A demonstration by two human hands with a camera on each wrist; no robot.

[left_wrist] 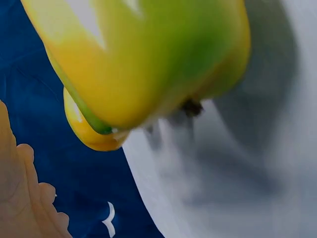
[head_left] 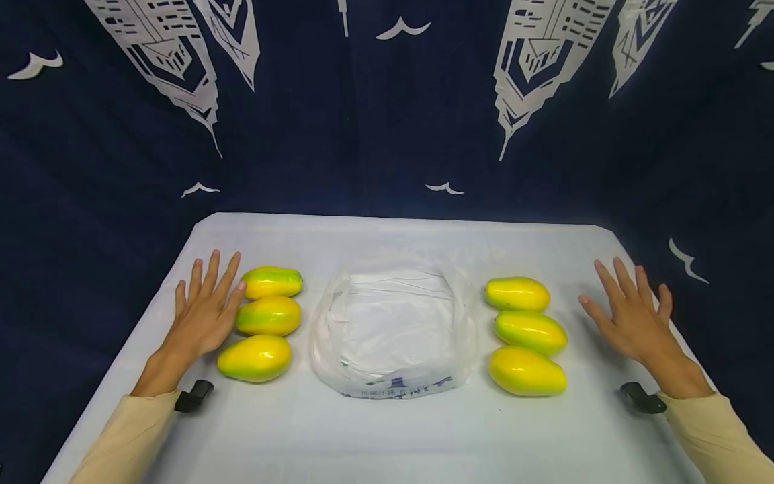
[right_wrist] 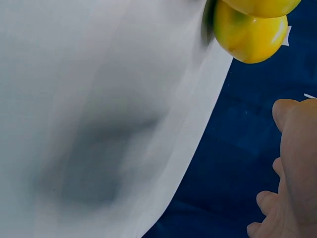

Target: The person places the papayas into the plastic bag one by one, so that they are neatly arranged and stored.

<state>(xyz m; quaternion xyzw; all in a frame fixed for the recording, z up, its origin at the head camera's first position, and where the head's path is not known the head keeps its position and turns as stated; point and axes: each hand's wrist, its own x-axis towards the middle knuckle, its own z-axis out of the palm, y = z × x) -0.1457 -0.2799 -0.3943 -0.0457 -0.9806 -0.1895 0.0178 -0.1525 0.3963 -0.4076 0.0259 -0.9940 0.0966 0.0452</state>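
Observation:
On the left of the white table, three glossy yellow-green fruits, like mangoes or papayas, form a column: a far one (head_left: 272, 282), a middle one (head_left: 269, 316) and a near one (head_left: 254, 359). My left hand (head_left: 202, 316) is just left of them, palm down with fingers spread, holding nothing. Three similar fruits line the right side: far (head_left: 517, 294), middle (head_left: 531, 332) and near (head_left: 527, 371). Farther right, my right hand (head_left: 635, 319) has its fingers spread and grips nothing. Between the columns lies a clear plastic bag (head_left: 393, 386), its mouth spread wide.
The white table (head_left: 387, 444) has rounded far corners. Behind it hangs a dark blue cloth (head_left: 375, 134) printed with white buildings and birds. Black wrist cameras sit at the left cuff (head_left: 193, 396) and right cuff (head_left: 643, 398).

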